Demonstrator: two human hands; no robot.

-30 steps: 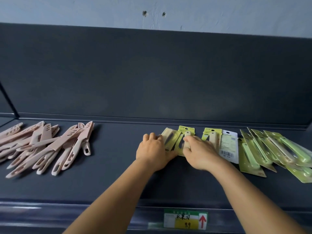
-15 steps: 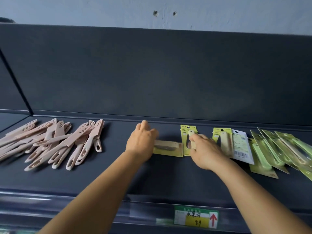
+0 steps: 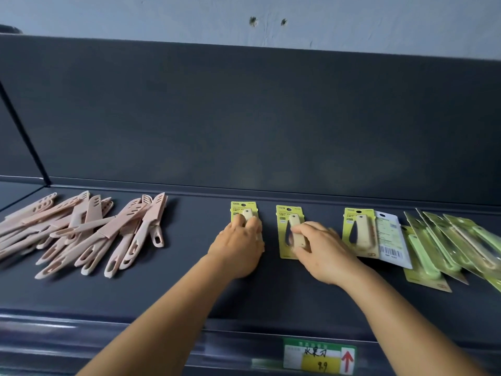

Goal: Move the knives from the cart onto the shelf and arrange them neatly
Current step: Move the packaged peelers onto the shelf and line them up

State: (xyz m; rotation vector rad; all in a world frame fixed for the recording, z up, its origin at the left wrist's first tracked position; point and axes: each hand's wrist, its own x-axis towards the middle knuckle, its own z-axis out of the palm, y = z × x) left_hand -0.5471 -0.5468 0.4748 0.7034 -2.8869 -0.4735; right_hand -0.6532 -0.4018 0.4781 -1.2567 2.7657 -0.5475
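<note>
Two small beige folding knives on yellow-green cards lie upright side by side on the dark shelf (image 3: 189,289). My left hand (image 3: 238,248) rests on the left carded knife (image 3: 242,214), fingers pressing its lower part. My right hand (image 3: 320,251) lies on the second carded knife (image 3: 288,221), fingertips on the beige handle. A third carded knife (image 3: 357,229) lies further right, overlapping a white-backed card (image 3: 390,240).
A loose pile of pink sheathed knives (image 3: 89,234) covers the shelf's left part. Several green-handled knives in long packs (image 3: 447,245) fan out at the far right. A price label (image 3: 320,356) sits on the shelf's front rail. The dark back panel rises behind.
The left card, lying sideways half a second ago, now stands upright beside the second card. Both hands have settled on their cards, and the two cards are spaced apart.
</note>
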